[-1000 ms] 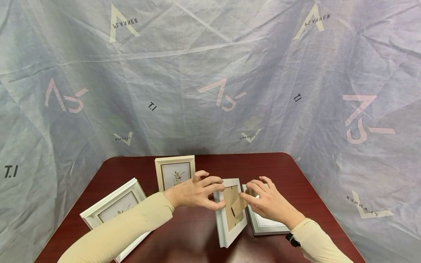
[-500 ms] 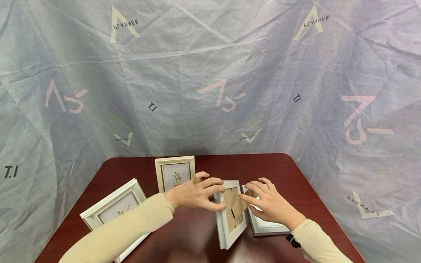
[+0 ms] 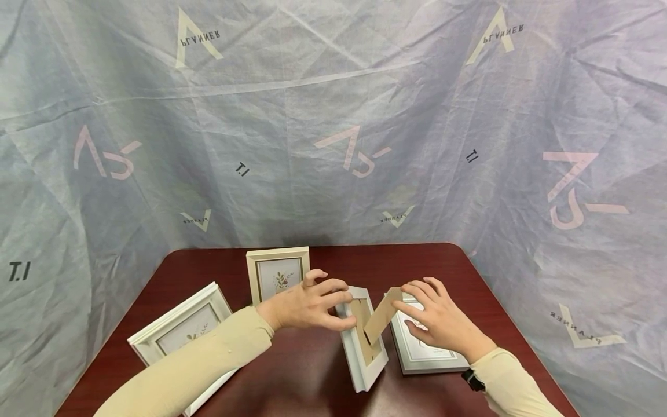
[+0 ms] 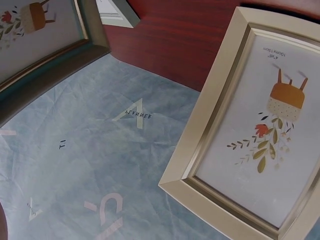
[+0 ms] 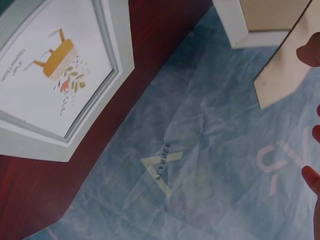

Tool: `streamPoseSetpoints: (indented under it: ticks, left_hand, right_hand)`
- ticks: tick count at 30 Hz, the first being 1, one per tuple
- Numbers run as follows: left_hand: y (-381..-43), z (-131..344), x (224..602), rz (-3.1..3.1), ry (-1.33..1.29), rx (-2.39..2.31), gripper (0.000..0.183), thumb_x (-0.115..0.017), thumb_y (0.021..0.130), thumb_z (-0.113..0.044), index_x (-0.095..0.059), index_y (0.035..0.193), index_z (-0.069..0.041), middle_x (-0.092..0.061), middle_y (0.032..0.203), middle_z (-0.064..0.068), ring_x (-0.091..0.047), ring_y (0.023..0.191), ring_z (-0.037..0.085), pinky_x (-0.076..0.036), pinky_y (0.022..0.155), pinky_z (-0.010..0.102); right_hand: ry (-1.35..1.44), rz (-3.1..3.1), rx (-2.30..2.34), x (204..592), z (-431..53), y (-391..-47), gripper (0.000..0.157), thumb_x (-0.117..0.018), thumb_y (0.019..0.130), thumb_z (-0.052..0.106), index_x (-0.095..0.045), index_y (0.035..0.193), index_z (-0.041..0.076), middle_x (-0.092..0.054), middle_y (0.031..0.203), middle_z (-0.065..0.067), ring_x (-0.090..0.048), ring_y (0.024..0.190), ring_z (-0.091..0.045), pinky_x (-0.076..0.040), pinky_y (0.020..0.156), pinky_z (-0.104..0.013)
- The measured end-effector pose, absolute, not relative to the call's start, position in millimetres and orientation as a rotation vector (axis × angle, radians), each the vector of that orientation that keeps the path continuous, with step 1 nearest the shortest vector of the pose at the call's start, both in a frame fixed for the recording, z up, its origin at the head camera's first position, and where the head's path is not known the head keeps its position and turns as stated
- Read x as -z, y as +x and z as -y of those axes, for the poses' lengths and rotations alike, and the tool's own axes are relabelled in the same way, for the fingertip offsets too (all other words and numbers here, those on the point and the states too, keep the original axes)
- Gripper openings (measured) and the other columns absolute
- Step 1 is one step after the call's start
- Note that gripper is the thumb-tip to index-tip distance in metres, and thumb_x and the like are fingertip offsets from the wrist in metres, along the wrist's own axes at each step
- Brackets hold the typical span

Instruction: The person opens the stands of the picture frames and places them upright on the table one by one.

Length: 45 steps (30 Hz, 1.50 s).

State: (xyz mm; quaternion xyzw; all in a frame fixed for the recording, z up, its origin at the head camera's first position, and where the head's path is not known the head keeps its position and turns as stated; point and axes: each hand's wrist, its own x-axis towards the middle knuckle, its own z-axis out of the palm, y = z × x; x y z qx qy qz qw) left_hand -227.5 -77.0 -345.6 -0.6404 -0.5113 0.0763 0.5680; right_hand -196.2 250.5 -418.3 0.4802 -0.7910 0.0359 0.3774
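Observation:
My left hand [image 3: 315, 301] grips the upper left edge of a white picture frame [image 3: 375, 369], tilted with its brown backing towards the right. From that backing, the brown easel stand [image 3: 381, 317] is swung outward. My right hand [image 3: 443, 321] holds the stand's free end with its fingertips. The right wrist view shows a fingertip against the stand [image 5: 287, 85]; the other fingers lie apart, some cut off by the edge. Beside the held frame, under my right hand, another white picture frame [image 3: 432, 366] lies on the table, its flower print facing up.
A cream picture frame [image 3: 252, 278] stands at the back, left of the middle, its floral print showing. At the left, a larger white frame [image 3: 151, 347] is partly covered by my left sleeve. Grey printed cloth [image 3: 333, 116] surrounds the dark red table [image 3: 307, 370].
My right hand has moved right and slightly up, drawing the easel stand further out from the backing. The held frame has turned slightly; my left hand has barely shifted.

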Motion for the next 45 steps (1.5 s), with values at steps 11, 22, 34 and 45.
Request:
streamPoseSetpoints:
  ticks: [11,22,34,45]
  left_hand:
    - [-242.5,80.1,370.0,1.32,-1.488,-0.179,0.038,-0.048,0.095,-0.004,-0.059,0.108,-0.037,-0.059,0.098,-0.008,-0.057,0.089,0.012,-0.03,0.082,0.046]
    - [-232.0,84.4,371.5,1.567,-1.43,-0.13,0.029,-0.055,0.096,-0.012,-0.062,0.116,-0.032,-0.055,0.097,-0.005,-0.046,0.082,0.015,-0.03,0.08,0.045]
    - [-224.6,77.7,373.3,1.728,-1.283,-0.091,0.037,-0.051,0.091,-0.003,-0.063,0.118,-0.027,-0.05,0.089,-0.004,-0.044,0.082,0.019,-0.029,0.083,0.046]
    - [-220.2,73.1,377.2,1.787,-1.189,0.007,0.027,-0.044,0.098,-0.005,-0.06,0.115,-0.02,-0.042,0.083,0.0,-0.04,0.077,0.02,-0.028,0.08,0.046]
  right_hand:
    - [1.138,2.077,-0.093,424.6,-268.4,-201.8,0.038,-0.04,0.101,0.032,-0.067,0.121,0.013,-0.059,0.118,-0.021,-0.051,0.109,-0.038,-0.032,0.092,-0.057]
    - [1.027,2.18,-0.085,432.6,-278.8,-202.4,0.043,-0.037,0.1,0.037,-0.065,0.124,0.014,-0.056,0.122,-0.021,-0.048,0.112,-0.039,-0.03,0.091,-0.059]
    - [0.926,2.22,-0.077,436.6,-284.2,-202.5,0.049,-0.052,0.083,0.032,-0.06,0.126,0.011,-0.054,0.122,-0.023,-0.047,0.109,-0.043,-0.03,0.086,-0.063]
    - [0.853,2.317,-0.057,439.6,-286.4,-199.1,0.053,-0.055,0.081,0.034,-0.058,0.129,0.011,-0.051,0.125,-0.023,-0.045,0.11,-0.042,-0.03,0.086,-0.063]
